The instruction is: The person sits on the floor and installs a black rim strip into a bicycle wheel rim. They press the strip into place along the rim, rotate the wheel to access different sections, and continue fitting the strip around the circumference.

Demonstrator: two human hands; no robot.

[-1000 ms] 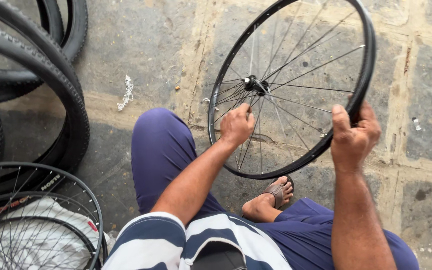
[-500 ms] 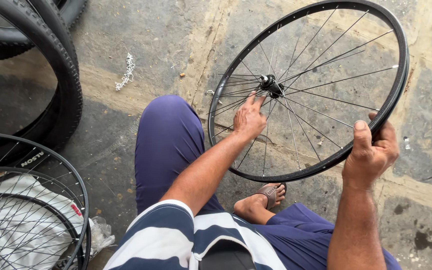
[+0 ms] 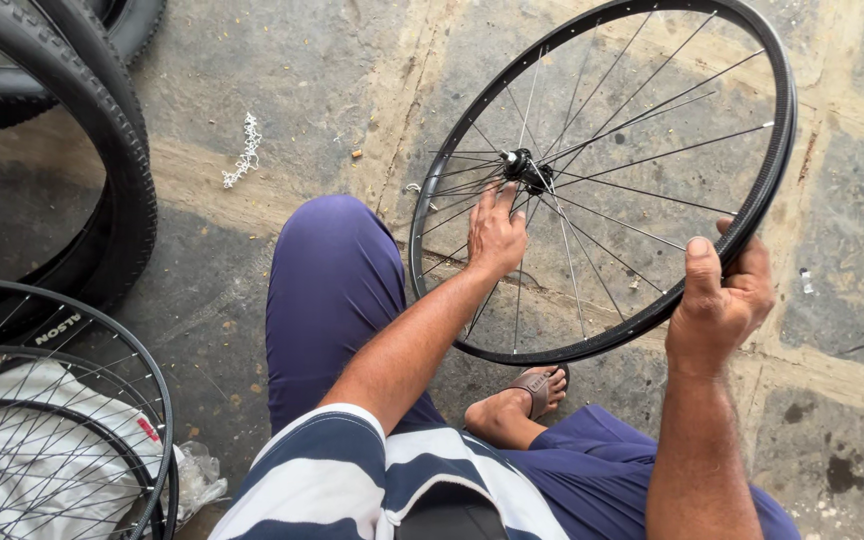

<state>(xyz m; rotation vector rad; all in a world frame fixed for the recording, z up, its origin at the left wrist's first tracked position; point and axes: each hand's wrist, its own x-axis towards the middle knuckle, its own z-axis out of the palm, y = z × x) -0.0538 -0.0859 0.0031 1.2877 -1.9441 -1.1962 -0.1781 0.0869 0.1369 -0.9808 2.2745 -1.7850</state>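
The bare wheel [image 3: 607,180] stands on the floor [image 3: 282,90] ahead of the person's knee [image 3: 332,260]. Left of the wheel lean tyres [image 3: 102,150]; nearer, left of the knee, lie spoked rims [image 3: 52,430]. A sandalled foot [image 3: 522,400] rests just below the wheel.

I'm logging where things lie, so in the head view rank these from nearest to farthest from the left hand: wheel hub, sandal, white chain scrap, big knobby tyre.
From the left hand:
1. Wheel hub, just above the fingertips.
2. Sandal, below, on the foot.
3. White chain scrap, left, on the floor.
4. Big knobby tyre, far left.

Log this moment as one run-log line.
left hand: on spokes by hub | right hand: gripping wheel rim | tyres left
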